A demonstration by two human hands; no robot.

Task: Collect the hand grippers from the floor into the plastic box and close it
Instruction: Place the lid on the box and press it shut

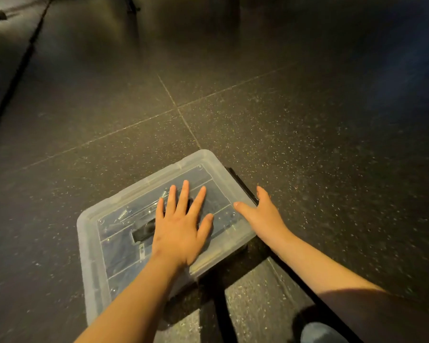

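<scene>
A clear plastic box [89, 246] stands on the dark floor with its lid lying on top. Through the lid I make out hand grippers [141, 232]: black handles and metal springs. My left hand [178, 229] lies flat on the middle of the lid, fingers straight and spread. My right hand [263, 216] clasps the box's right edge. Its thumb rests on the lid and its fingers reach over the side at the black latch [240, 183]. Most of those fingers are hidden behind the edge.
Dark speckled floor tiles [307, 144] surround the box. A black strip [13, 78] runs along the floor at the far left. A knee in blue jeans [320, 334] shows at the bottom right.
</scene>
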